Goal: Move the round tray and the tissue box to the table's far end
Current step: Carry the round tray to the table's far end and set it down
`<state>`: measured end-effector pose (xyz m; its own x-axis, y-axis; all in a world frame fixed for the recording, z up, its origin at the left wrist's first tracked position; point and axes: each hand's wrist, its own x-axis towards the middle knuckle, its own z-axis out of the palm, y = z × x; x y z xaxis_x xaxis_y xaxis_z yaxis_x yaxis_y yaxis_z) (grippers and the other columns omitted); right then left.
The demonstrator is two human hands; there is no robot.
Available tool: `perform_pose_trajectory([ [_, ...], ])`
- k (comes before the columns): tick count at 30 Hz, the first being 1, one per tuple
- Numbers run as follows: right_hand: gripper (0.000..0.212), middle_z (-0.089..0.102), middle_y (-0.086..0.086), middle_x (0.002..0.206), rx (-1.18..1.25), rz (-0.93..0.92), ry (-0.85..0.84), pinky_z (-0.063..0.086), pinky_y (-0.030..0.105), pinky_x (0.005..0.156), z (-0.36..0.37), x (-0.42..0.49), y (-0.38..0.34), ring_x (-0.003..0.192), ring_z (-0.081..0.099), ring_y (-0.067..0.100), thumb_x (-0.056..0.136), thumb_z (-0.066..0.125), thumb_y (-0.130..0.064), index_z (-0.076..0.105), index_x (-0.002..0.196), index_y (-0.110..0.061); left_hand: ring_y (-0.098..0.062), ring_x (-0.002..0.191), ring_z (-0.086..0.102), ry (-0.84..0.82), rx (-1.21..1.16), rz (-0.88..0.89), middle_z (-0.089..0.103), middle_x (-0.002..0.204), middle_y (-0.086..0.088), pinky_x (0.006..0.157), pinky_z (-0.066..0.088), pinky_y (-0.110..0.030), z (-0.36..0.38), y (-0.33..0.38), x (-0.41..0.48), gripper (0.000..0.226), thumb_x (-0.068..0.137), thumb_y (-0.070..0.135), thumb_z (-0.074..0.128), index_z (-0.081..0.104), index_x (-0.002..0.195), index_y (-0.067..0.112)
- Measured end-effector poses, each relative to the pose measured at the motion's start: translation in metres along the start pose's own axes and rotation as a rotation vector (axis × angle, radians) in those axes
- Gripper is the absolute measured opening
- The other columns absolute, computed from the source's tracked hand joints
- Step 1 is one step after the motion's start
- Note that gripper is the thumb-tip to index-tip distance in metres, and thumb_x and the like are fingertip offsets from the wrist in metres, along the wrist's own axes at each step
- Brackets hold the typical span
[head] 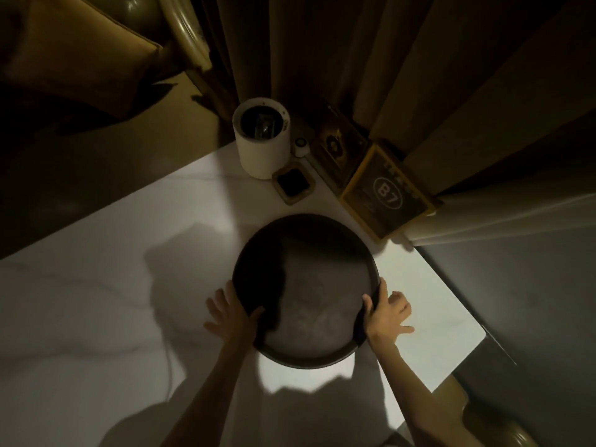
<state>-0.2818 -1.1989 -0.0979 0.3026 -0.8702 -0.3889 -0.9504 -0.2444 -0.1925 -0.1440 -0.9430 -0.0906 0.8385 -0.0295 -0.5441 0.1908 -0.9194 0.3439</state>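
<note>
A dark round tray (pixel 309 253) with a raised rim sits on the white table (pixel 96 301), right of centre. My left hand (pixel 230 314) grips its near left rim, thumb inside the tray. On the near right rim my right hand (pixel 385 312) holds on, thumb over the edge. A dark box with a yellow border marked "B7" (pixel 387 191), probably the tissue box, lies at the table's far end against the curtain, just beyond the tray.
A white cylinder (pixel 259 140) stands at the far end, with a small square dish (pixel 294 182), a little white round item (pixel 301 145) and a dark flat card (pixel 335 145) beside it. The table's right edge (pixel 451 295) runs close to my right hand. A chair (pixel 96 59) stands far left.
</note>
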Motion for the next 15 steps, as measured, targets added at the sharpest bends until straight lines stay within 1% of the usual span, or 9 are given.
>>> perform_pose_trajectory([
  [2,0.056,0.029,0.009,0.145,0.0,0.021,-0.011,0.021,0.079,0.103,-0.001,0.004,-0.004,0.136,0.024,0.035,0.093,0.047,-0.053,0.025,0.144,-0.045,-0.035,0.148,-0.006,-0.042,-0.014,0.003,0.007,0.159,-0.009,0.106,0.016,-0.073,-0.001,0.002,0.001,0.106,0.078,0.054,0.068,-0.002,0.153,0.03],
  [4,0.057,0.028,0.009,0.145,0.002,0.046,-0.022,0.021,0.08,0.101,-0.002,0.009,-0.009,0.135,0.024,0.035,0.093,0.047,-0.054,0.022,0.144,-0.047,-0.032,0.148,-0.015,-0.046,-0.007,-0.011,-0.003,0.162,-0.008,0.105,0.014,-0.075,-0.002,0.007,0.004,0.107,0.078,0.059,0.065,-0.011,0.151,0.037],
  [9,0.057,0.029,0.009,0.143,-0.018,0.114,-0.049,0.025,0.081,0.099,-0.005,0.019,-0.019,0.133,0.025,0.035,0.092,0.047,-0.056,0.021,0.142,-0.049,-0.028,0.149,-0.015,-0.052,0.013,-0.023,-0.007,0.161,-0.004,0.1,0.018,-0.08,-0.008,0.017,0.014,0.103,0.077,0.068,0.058,-0.017,0.145,0.048],
  [15,0.054,0.029,0.01,0.143,-0.03,0.116,-0.067,0.027,0.081,0.097,-0.007,0.02,-0.021,0.131,0.026,0.037,0.092,0.046,-0.056,0.021,0.139,-0.048,-0.029,0.148,-0.014,-0.048,0.053,-0.031,-0.006,0.16,-0.004,0.097,0.022,-0.08,-0.012,0.021,0.013,0.103,0.077,0.068,0.058,-0.016,0.145,0.047],
])
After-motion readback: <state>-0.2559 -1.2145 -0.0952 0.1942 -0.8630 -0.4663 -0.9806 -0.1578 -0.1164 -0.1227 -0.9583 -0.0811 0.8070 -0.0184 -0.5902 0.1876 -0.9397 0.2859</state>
